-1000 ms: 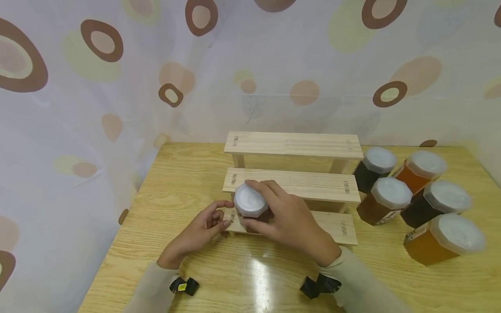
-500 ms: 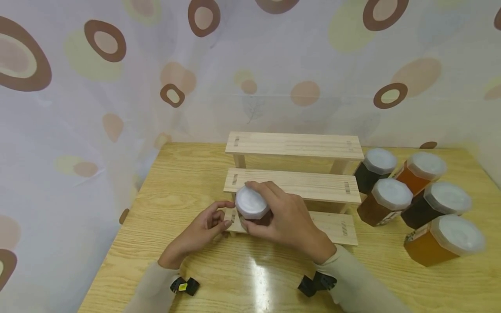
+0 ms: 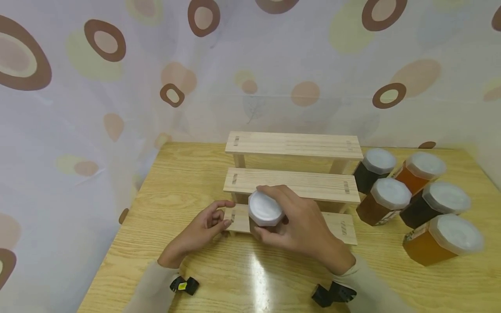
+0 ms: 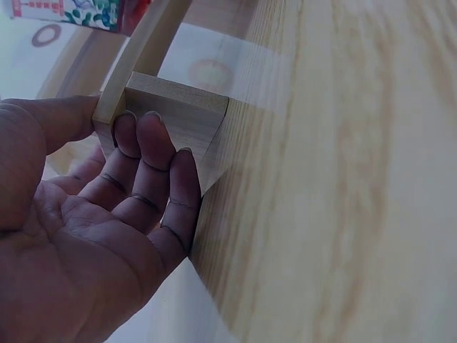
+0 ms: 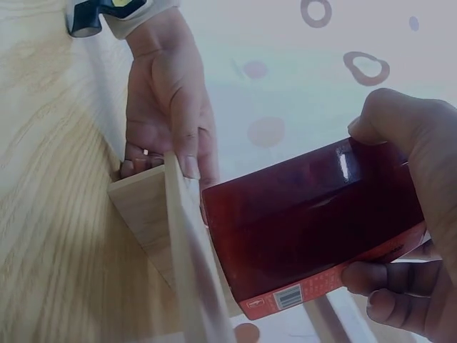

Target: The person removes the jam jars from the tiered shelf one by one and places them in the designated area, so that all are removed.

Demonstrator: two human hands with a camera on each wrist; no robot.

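Note:
A three-tier wooden shelf (image 3: 293, 182) stands on the table. My left hand (image 3: 203, 228) grips the left end of its lowest board; in the left wrist view the thumb lies on the board (image 4: 111, 111) and the other fingers curl by the support below. My right hand (image 3: 307, 224) holds a jar (image 3: 266, 208) with a whitish eight-sided lid, fingers and thumb around its side. Dark red contents and a barcode label show on this jar (image 5: 307, 221) in the right wrist view. It is at the lowest board, left of the middle; whether its base touches the board I cannot tell.
Several lidded jars stand on the table right of the shelf, among them an amber jar (image 3: 430, 243), a brown jar (image 3: 375, 206) and an orange jar (image 3: 412, 176). A patterned curtain (image 3: 274, 65) hangs behind the wooden table (image 3: 188, 169).
My right hand has moved the jar a little to the right, away from the left end of the lowest board. The left hand has stayed in place.

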